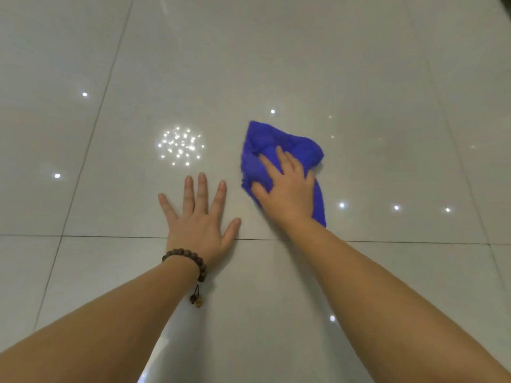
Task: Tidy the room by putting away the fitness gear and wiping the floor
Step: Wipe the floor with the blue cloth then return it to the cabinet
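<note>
Both hands are down on the glossy pale grey tiled floor (pixel 304 64), and the view is straight over them from above. The right hand (pixel 287 186) sits on top of a crumpled bright blue microfibre cloth (pixel 265 142), palm down, fingers spread and lightly bent over the bunched fabric, pressing it onto the tile. The cloth pokes out past the fingertips toward the top and trails back along the outer side of the wrist. Its edges look a touch smeared, so the exact folds are hard to read.

The left hand (pixel 197 217) is flat on the bare tile just beside it, fingers straight and fanned wide, thumb angled toward the cloth hand, gripping nothing. The two hands lie close together but not touching, with a strip of tile between thumb and cloth. On the left wrist there is a dark brown wooden bead bracelet (pixel 185 258), with a short tassel of beads hanging below it.

A dark grout line (pixel 110 236) runs side to side under the heel of the left palm and beneath the right forearm. Ahead of the left fingers, a round cluster of bright light reflections (pixel 180 146) glitters on the tile, with single pinpoints scattered around.
</note>
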`<act>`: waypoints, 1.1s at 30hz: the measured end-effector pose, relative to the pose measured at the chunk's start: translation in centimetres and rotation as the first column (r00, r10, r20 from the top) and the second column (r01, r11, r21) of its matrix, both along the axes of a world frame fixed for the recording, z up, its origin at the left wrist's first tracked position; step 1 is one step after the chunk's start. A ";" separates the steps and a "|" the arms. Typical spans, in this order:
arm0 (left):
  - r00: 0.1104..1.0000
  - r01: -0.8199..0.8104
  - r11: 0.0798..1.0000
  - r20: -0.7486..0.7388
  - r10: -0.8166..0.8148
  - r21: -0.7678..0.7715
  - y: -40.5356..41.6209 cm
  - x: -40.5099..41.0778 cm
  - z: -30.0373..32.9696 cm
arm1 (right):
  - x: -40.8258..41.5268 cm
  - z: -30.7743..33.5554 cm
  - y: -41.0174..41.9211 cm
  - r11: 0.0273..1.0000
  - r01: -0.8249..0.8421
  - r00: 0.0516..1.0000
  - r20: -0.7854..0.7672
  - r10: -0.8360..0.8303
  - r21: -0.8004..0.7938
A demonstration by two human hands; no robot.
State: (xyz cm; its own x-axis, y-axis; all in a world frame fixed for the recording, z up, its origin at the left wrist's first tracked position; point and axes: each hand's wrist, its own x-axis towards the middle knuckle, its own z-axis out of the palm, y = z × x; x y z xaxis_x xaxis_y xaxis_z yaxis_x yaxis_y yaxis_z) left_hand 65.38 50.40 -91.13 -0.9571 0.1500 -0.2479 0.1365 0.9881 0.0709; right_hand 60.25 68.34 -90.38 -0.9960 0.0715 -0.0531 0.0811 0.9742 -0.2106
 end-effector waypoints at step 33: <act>1.000 -0.016 1.000 0.009 0.016 -0.016 0.1 -0.2 0.0 | -5.7 0.7 -0.7 0.943 -0.332 0.943 0.018 0.332 0.001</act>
State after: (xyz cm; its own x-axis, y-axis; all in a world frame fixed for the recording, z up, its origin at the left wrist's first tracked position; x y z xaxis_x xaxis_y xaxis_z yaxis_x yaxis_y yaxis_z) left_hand 65.13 50.46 -91.09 -0.9571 0.1303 -0.2589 0.1198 0.9912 0.0562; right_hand 54.56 67.66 -89.66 -0.9623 -0.2627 -0.0710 -0.2433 0.9474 -0.2077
